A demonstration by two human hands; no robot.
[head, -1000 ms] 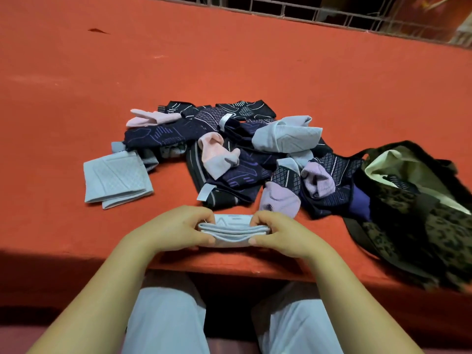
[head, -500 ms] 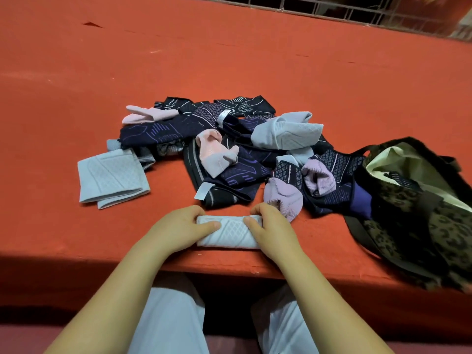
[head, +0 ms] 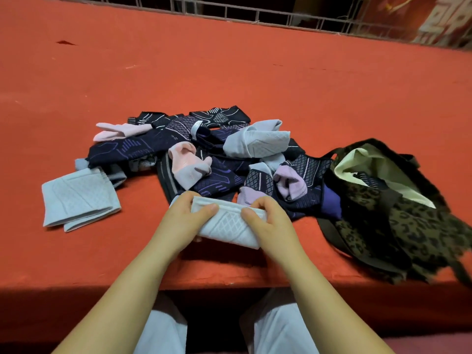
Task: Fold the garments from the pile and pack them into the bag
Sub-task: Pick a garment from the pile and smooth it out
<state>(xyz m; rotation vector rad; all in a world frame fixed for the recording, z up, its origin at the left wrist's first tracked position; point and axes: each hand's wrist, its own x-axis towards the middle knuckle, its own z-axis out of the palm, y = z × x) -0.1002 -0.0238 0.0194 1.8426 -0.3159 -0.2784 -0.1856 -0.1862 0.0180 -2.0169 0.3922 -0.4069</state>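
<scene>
A folded light-blue garment (head: 227, 227) sits near the front edge of the red table, gripped at both ends. My left hand (head: 184, 221) holds its left end with the thumb on top. My right hand (head: 268, 223) holds its right end the same way. Just behind lies the pile of garments (head: 199, 154), a mix of dark navy patterned, pale blue, pink and lilac pieces. The leopard-print bag (head: 398, 221) lies open at the right with a cream lining and a dark item showing inside.
Another folded light-blue garment (head: 76, 200) lies at the left of the pile. The red table (head: 229, 72) stretches far back to a metal railing (head: 255, 15). The table's front edge runs just below my hands, with my light trousers underneath.
The garment went from a thin edge-on stack to a flat folded packet. Both hands moved slightly forward with it, toward the pile, thumbs now pressing on its top.
</scene>
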